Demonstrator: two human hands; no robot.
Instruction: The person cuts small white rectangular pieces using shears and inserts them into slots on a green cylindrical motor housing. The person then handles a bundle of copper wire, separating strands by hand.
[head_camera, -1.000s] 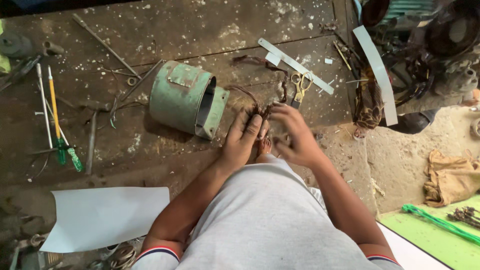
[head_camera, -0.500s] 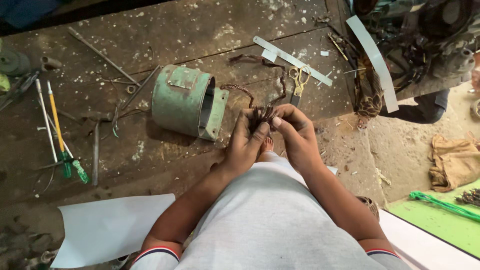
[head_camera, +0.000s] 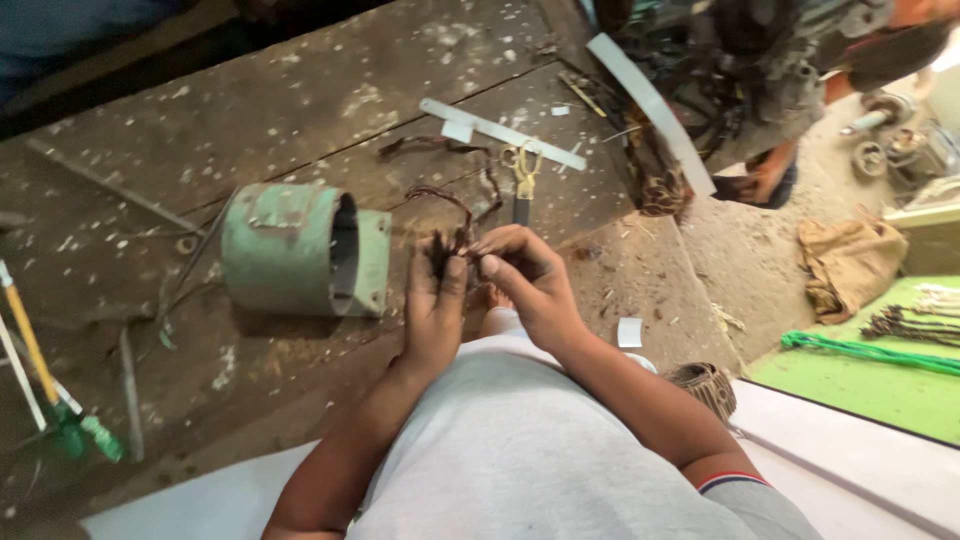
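Observation:
My left hand (head_camera: 436, 310) and my right hand (head_camera: 528, 280) meet in front of my chest, both pinching a dark bundle of thin wires (head_camera: 447, 245). The wires (head_camera: 452, 200) run back in a loop toward a green cylindrical motor housing (head_camera: 300, 250) lying on its side on the worn wooden bench (head_camera: 330, 100), just left of my hands. Fingers hide the wire ends.
Scissors with yellow handles (head_camera: 522, 180) and flat white strips (head_camera: 500, 130) lie beyond my hands. Green-handled screwdrivers (head_camera: 60, 400) rest at the left edge. A pile of dark motor parts (head_camera: 740, 60) stands at the upper right. A green mat (head_camera: 870, 370) lies on the floor at right.
Both hands have lifted slightly and closed together on the wire bundle. The view has shifted, so the bench and housing sit further right and lower in the picture.

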